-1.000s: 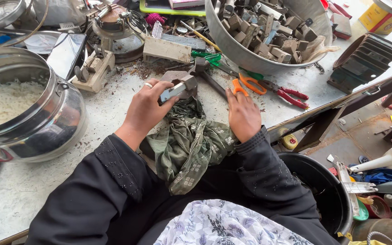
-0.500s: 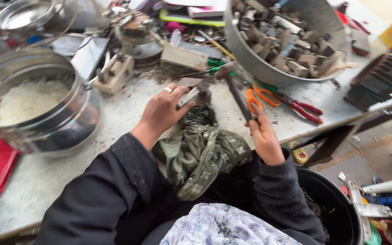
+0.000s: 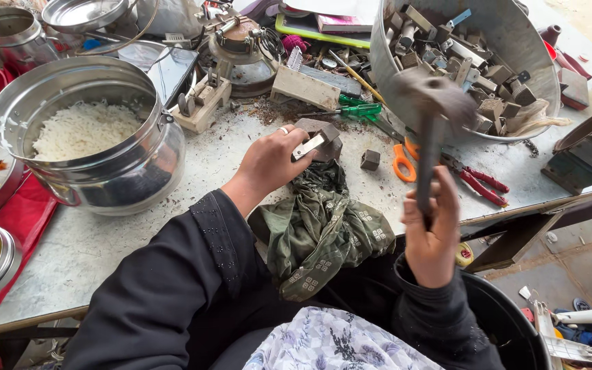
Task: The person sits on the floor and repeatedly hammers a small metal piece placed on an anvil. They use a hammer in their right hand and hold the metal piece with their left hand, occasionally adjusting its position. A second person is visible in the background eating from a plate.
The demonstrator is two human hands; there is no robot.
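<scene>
1. Pinning a small dark metal block (image 3: 318, 139) flat to the worktable (image 3: 104, 240), the left hand (image 3: 272, 163) closes its thumb and fingers over it from the near side. A bright metal strip pokes out at the top of the block, left uncovered by the fingers, probably so that it stays exposed to a blow.

2. The right hand (image 3: 433, 229) is wrapped tight around the handle of a hammer (image 3: 430, 116), raised upright above the table edge. The head is blurred and sits well above the block, to its right, which looks like the top of a swing.

3. A crumpled green cloth (image 3: 320, 229) lies just below the block and spills over the table edge toward the person's lap; it seems placed to pad the edge or to catch bits.

4. A small loose cube (image 3: 370, 159) rests just to the right of the held block, apart from it.

5. Orange-handled scissors (image 3: 401, 161) and red-handled pliers (image 3: 477, 181) lie beyond the cube, within reach of the hammer hand.

6. A large metal basin (image 3: 515, 27) at the far right is heaped with similar grey metal pieces, so it likely serves as the stock or the bin for them.

7. To the left, a steel pot (image 3: 138, 164) holds white rice, standing well apart from the working spot, beside other food dishes.
</scene>
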